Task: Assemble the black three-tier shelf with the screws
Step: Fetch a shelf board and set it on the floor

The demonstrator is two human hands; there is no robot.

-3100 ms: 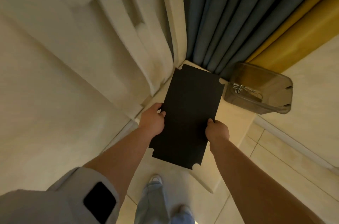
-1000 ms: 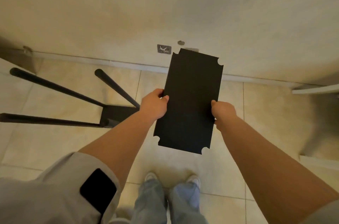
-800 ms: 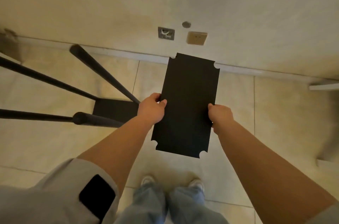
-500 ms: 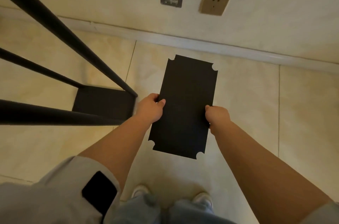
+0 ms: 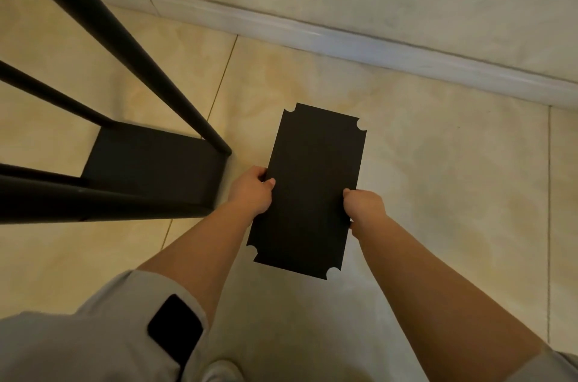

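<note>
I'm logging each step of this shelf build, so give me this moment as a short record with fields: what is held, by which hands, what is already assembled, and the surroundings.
held item: black shelf panel, flat rectangle with notched corners
left hand: grips the panel's left long edge
right hand: grips the panel's right long edge
panel state: in the air above the tiled floor, not yet fitted
assembled part: shelf frame to the left, bottom tier with black poles rising from it
screws: none visible
background: wall with white baseboard
</note>
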